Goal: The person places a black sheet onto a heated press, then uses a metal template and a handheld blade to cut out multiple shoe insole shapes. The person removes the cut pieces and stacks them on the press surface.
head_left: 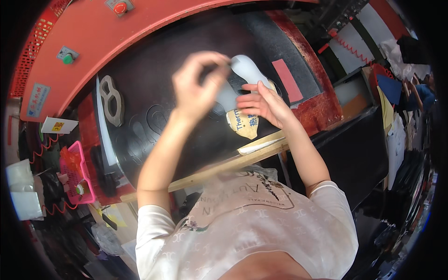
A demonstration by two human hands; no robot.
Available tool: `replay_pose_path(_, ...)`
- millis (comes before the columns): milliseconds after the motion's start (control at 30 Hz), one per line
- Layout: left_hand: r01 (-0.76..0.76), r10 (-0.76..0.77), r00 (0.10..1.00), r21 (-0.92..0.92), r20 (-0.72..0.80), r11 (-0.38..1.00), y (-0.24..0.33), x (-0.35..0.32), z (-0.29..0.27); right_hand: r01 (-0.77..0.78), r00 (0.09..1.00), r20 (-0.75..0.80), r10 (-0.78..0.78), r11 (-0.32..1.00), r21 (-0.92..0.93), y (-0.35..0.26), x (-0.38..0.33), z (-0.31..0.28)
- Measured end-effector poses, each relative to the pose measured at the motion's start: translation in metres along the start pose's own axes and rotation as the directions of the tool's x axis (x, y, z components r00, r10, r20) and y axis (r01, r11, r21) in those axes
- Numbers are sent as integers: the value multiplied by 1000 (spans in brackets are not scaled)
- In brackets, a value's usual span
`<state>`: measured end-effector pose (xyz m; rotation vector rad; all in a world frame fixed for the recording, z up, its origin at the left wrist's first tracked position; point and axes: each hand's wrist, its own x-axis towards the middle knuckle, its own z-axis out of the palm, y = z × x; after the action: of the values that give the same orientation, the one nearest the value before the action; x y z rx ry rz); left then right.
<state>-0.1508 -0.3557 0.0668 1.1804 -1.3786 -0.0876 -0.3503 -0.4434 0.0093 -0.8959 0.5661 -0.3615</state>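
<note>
My left hand (198, 86) is blurred — I can't tell whether its grip pinches anything. My right hand (272, 106) is spread, the white insole (249, 70) at its eleven o'clock — a careless sweep could skew it.

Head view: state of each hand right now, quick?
Left hand: fingers curled by the white piece; blurred, so whether it holds anything cannot be told.
Right hand: open, thumb apart from fingers.
</note>
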Motion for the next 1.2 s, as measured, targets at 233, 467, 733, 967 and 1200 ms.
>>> replay_pose_path(233, -573, 498, 782, 119, 374, 811, 16, -65, 74, -192, 937, -270, 223, 972, 134, 7, 15, 0)
replay_pose_path(467, -495, 394, 785, 100, 478, 863, 7, -86, 68, -150, 966, -232, 116, 980, -131, 2, 26, 4)
replay_pose_path(733, 547, -555, 813, -100, -173, 831, -11, -69, 10, -138, 951, 283, 124, 990, 28, -25, 44, -10)
replay_pose_path(967, 858, -879, 333, -496, 340, 133, -61, -41, -13, -65, 942, 296, 157, 953, -297, -30, 53, -7)
replay_pose_path(1200, 934, -915, 357, -41, 190, 356, -89, -33, 1, 242, 957, 237, 166, -12, -970, -52, 65, 18)
